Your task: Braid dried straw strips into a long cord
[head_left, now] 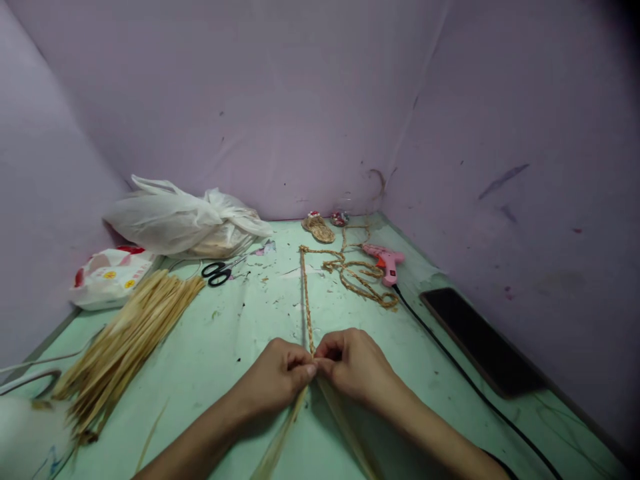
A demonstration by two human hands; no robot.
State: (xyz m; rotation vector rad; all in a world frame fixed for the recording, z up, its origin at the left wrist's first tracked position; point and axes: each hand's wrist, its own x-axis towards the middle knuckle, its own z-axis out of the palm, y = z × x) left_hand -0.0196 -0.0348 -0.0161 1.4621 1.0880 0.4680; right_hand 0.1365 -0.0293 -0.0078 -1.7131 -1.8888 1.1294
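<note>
1. The left hand (pixel 280 373) and the right hand (pixel 353 363) meet at the near middle of the green table (pixel 225 333), with the knuckles almost touching.
2. The fingers of both hands are closed in a tight pinch on the near end of the braid (pixel 306 293). The thumbs press against the forefingers, and no gap shows between them.
3. The braid runs straight away from the hands towards the far wall. There it turns right and joins a loose coil (pixel 360 277).
4. Below the hands, 2 flat unbraided strands (pixel 280 447) spread out towards the near edge, partly hidden under the wrists.
5. A thick bundle of straw (pixel 125 340) lies to the left of the left hand, well apart from it.
6. Black scissors (pixel 223 270) lie beyond the bundle, near a white plastic bag (pixel 185 223). A smaller white and red bag (pixel 110 277) lies at the left wall.
7. A pink glue gun (pixel 384 259) lies just beside the coil on the right. Its black cable (pixel 450 360) runs along the right side of the table, near the right forearm.
8. A dark phone (pixel 480 340) lies flat beyond the cable, by the right wall.
9. A small woven sandal (pixel 319 229) lies at the far wall.
10. Nothing lies across the straight part of the braid.
</note>
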